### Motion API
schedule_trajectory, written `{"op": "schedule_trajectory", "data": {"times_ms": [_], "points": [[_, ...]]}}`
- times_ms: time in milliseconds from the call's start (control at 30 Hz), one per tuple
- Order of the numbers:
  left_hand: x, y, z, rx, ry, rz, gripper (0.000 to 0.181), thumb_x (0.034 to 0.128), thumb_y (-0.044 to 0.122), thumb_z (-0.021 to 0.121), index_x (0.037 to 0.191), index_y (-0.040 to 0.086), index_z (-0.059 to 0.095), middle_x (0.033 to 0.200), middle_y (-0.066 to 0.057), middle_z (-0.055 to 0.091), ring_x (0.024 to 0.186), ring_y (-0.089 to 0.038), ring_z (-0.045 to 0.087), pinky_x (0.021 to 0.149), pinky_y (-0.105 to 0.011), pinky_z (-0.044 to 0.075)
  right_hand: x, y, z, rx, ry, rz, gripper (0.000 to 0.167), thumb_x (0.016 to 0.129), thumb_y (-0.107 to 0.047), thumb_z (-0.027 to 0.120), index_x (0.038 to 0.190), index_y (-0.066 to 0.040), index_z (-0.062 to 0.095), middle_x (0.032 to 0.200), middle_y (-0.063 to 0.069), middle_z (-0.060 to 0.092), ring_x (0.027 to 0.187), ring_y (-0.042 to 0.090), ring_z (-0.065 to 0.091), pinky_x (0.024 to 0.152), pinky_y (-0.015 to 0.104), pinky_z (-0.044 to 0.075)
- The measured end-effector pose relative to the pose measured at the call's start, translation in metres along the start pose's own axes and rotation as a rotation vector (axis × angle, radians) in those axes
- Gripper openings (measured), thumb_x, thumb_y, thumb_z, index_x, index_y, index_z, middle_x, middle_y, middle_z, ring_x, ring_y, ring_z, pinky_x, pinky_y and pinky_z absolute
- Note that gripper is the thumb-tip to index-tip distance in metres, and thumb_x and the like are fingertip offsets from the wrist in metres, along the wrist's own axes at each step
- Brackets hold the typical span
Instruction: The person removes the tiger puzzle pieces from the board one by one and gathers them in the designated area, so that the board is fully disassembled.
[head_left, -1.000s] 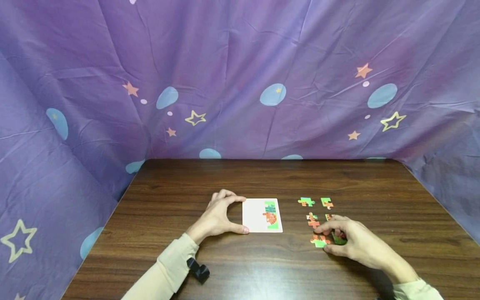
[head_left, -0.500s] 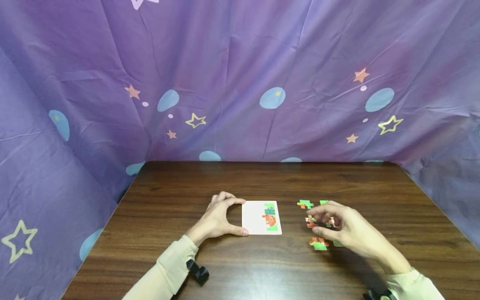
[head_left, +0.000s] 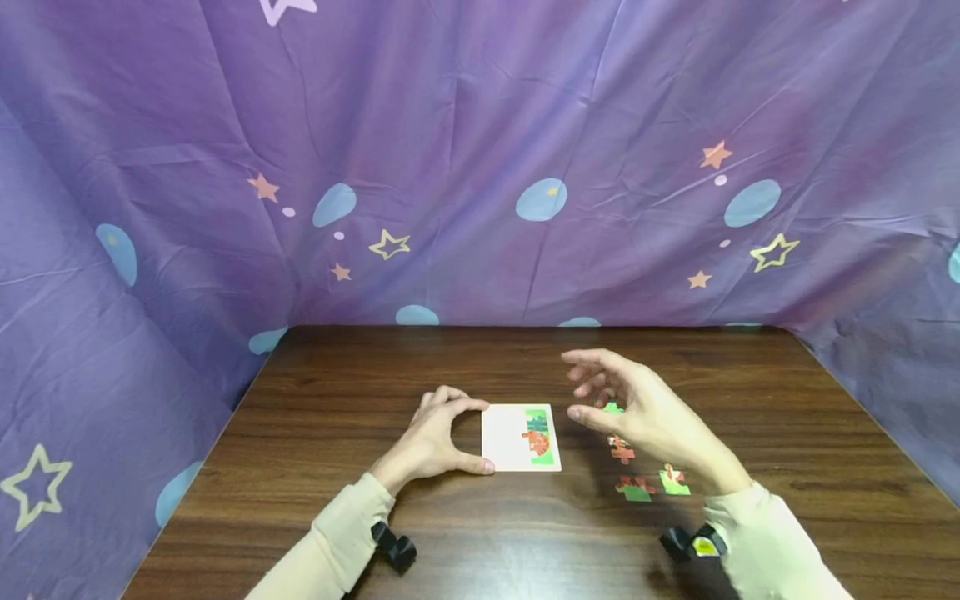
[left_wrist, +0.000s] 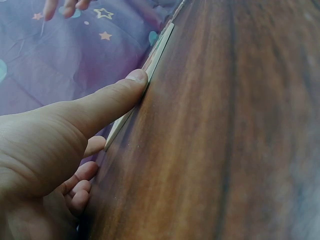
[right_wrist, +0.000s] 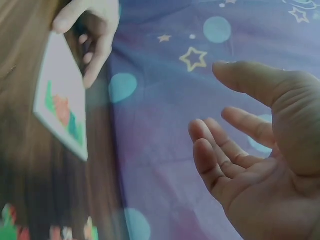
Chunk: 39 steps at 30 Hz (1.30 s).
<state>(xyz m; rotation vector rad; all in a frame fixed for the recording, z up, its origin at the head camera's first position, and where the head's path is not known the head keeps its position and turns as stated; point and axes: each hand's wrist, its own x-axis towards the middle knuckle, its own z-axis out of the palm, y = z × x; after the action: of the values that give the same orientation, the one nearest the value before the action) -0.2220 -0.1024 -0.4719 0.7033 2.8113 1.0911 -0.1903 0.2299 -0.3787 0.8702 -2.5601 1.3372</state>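
My left hand (head_left: pixel 427 435) holds a flat white puzzle board (head_left: pixel 504 438) at its left side, thumb on the near corner and forefinger on the far one. In the left wrist view the thumb presses the thin edge of the board (left_wrist: pixel 162 44). Several joined puzzle pieces (head_left: pixel 538 438), green with an orange animal part, lie along the board's right side. My right hand (head_left: pixel 654 414) hovers above the table between the board and the loose pieces. Its fingers are spread apart and loosely bent, with nothing between them in the right wrist view.
Loose puzzle pieces lie right of the board: a red one (head_left: pixel 622 451), a red and green one (head_left: pixel 637 488) and another green one (head_left: pixel 674 480). The right hand partly covers a green piece (head_left: pixel 613 407). A purple curtain (head_left: pixel 465 167) borders the wooden table (head_left: pixel 337 367).
My right hand has risen from the loose pieces and moved left and away toward the board, uncovering the near right piece. The left hand has stayed at the board.
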Motion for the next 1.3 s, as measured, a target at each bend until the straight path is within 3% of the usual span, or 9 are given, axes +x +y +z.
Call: {"op": "schedule_trajectory", "data": {"times_ms": [100,300,633,800,933,1300], "points": [[0.000,-0.001,0.000,0.002,-0.005,-0.003,0.095,0.0675,0.045,0.108,0.152,0.022,0.069,0.151,-0.010,0.054,0.140,-0.036,0.045,0.119,-0.061,0.042,0.013,-0.002,0.006,0.030,0.013,0.002,0.064,0.094,-0.009,0.091,0.152,-0.014,0.064,0.121,0.005,0.074,0.106,0.035,0.074,0.088,0.029,0.062],[0.000,-0.002,-0.001,-0.006,-0.004,-0.005,0.095,0.0676,0.046,0.108,0.151,0.023,0.069,0.150,-0.010,0.054,0.140,-0.035,0.045,0.119,-0.060,0.042,0.030,0.003,0.019,0.069,0.040,0.024,0.061,0.093,-0.007,0.091,0.149,-0.011,0.065,0.118,0.009,0.075,0.104,0.029,0.074,0.086,0.029,0.062],[0.001,-0.002,0.001,-0.005,0.021,0.030,0.093,0.0681,0.043,0.108,0.149,0.017,0.070,0.146,-0.010,0.056,0.135,-0.035,0.047,0.115,-0.062,0.044,0.032,0.027,0.047,0.086,0.010,0.123,0.052,0.094,-0.007,0.090,0.142,-0.005,0.069,0.119,0.016,0.074,0.101,0.021,0.074,0.083,0.028,0.061],[0.001,-0.002,0.000,-0.016,0.004,0.007,0.095,0.0678,0.044,0.108,0.151,0.019,0.070,0.148,-0.010,0.055,0.138,-0.035,0.046,0.118,-0.060,0.042,0.031,0.038,0.059,0.109,-0.036,0.159,0.050,0.094,-0.005,0.089,0.139,0.001,0.069,0.118,0.024,0.072,0.097,0.021,0.071,0.084,0.028,0.061],[0.001,-0.002,0.000,-0.013,-0.004,-0.003,0.095,0.0676,0.045,0.108,0.151,0.020,0.069,0.149,-0.010,0.055,0.138,-0.035,0.046,0.119,-0.060,0.042,0.030,0.045,0.066,0.113,-0.068,0.198,0.051,0.092,-0.006,0.090,0.137,0.004,0.070,0.114,0.021,0.071,0.094,0.021,0.070,0.082,0.027,0.060],[0.000,-0.002,-0.001,-0.014,-0.004,0.001,0.094,0.0673,0.045,0.108,0.151,0.023,0.070,0.148,-0.008,0.055,0.138,-0.034,0.046,0.119,-0.060,0.042,0.025,0.061,0.074,0.056,-0.150,0.285,0.049,0.091,-0.020,0.095,0.132,-0.003,0.074,0.108,0.009,0.071,0.094,0.019,0.067,0.082,0.027,0.058]]}}
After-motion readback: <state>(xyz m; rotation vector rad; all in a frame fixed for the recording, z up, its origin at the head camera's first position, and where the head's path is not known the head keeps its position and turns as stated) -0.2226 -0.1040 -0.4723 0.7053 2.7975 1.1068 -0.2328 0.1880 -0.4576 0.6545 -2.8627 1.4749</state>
